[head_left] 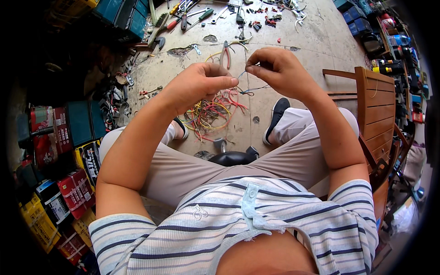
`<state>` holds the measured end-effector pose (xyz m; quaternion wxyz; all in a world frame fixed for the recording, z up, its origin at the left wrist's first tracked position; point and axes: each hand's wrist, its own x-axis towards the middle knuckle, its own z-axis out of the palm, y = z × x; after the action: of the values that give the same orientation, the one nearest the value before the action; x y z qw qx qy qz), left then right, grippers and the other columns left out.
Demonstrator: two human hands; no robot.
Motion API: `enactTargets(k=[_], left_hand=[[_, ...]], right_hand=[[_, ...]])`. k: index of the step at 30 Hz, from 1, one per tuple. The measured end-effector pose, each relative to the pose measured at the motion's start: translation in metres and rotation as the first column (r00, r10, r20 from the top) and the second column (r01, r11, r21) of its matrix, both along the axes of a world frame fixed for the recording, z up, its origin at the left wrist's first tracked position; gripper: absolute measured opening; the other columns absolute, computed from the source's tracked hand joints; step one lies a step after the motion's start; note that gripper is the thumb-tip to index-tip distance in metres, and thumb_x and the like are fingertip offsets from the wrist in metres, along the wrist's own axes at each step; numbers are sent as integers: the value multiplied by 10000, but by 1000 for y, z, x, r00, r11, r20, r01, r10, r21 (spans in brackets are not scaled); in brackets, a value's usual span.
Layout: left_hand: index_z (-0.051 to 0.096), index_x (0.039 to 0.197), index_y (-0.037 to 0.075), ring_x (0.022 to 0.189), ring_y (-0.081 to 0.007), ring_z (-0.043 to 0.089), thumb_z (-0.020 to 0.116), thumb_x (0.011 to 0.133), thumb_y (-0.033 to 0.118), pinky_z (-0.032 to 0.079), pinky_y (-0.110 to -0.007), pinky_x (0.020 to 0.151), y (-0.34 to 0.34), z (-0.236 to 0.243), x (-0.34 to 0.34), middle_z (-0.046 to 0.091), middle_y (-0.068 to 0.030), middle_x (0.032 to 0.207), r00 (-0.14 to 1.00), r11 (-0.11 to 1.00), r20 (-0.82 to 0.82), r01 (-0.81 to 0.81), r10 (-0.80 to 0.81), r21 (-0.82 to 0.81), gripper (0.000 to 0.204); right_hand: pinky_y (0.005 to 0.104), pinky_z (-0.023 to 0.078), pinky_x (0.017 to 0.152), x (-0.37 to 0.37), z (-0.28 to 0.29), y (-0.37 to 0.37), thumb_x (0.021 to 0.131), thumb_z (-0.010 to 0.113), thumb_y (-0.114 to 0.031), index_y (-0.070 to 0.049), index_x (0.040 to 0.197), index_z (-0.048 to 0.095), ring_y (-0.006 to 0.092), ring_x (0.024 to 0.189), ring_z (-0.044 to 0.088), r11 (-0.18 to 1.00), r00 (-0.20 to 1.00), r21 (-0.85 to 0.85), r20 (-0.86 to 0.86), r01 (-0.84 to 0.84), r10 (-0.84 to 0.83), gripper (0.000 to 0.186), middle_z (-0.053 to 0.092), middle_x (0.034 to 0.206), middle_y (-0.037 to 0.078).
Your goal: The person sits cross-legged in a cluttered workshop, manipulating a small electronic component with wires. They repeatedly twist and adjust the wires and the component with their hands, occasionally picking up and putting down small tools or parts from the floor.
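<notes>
A thin bluish wire (242,74) runs between my two hands, held up over the floor. My left hand (197,85) pinches one end between thumb and curled forefinger. Thumb and fingertips of my right hand (280,71) are pressed together on the other end. Below them, a loose tangle of red, yellow and green wires (220,114) lies on the floor between my feet, partly hidden by my left hand. A dark looped wire (248,93) sticks out beside it. Just beyond my hands lies a pair of pliers (225,54) with red handles.
Screwdrivers (184,20) and other hand tools lie at the far side, with scattered black and red scraps (270,20). Stacked boxes (75,192) crowd the left. A wooden chair (378,101) stands at the right, before packed shelves (398,41). The concrete floor (321,50) has chipped hollows.
</notes>
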<state>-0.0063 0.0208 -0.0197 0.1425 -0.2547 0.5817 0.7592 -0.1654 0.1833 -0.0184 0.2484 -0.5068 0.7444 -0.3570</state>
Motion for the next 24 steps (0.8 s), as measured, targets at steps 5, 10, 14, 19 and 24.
enactTargets(k=[5, 10, 14, 19, 24], left_hand=[[633, 884, 26, 605, -33, 444, 715, 788, 176, 335, -178, 523, 1, 5, -1, 565, 27, 739, 994, 982, 23, 105, -102, -160, 196], [644, 906, 16, 664, -37, 493, 700, 783, 171, 370, -177, 573, -1, 1, 0, 598, 10, 779, 990, 977, -8, 134, -138, -168, 206], [643, 920, 8, 680, -39, 507, 690, 788, 176, 379, -175, 586, -2, -1, 0, 609, 1, 797, 987, 976, -18, 154, -159, -156, 219], [643, 928, 10, 644, -42, 477, 693, 784, 173, 364, -180, 557, -2, 5, -1, 587, 9, 775, 990, 980, -1, 139, -141, -144, 223], [646, 941, 18, 616, -41, 445, 698, 783, 182, 343, -185, 533, -2, 8, 0, 567, 21, 759, 991, 983, -15, 131, -134, -130, 234]], right_hand=[[334, 450, 610, -4, 4, 1, 793, 652, -213, -19, 896, 658, 206, 655, 581, 990, 999, 139, 32, 19, -24, 220, 618, 740, 135], [274, 411, 585, -6, -6, 3, 844, 626, -190, 16, 896, 613, 118, 658, 491, 986, 985, 159, 172, -59, 31, 213, 566, 725, 63], [236, 378, 557, -8, -6, 0, 860, 618, -184, 17, 883, 592, 64, 647, 436, 976, 976, 209, 217, -63, 17, 203, 528, 703, 10], [227, 376, 572, -10, -8, -1, 867, 626, -200, 10, 874, 593, 60, 654, 434, 965, 939, 227, 341, -132, 48, 212, 537, 717, -9], [204, 358, 574, -7, -14, -1, 871, 637, -217, 2, 890, 617, 42, 666, 441, 963, 856, 190, 512, -189, 67, 221, 545, 739, -39]])
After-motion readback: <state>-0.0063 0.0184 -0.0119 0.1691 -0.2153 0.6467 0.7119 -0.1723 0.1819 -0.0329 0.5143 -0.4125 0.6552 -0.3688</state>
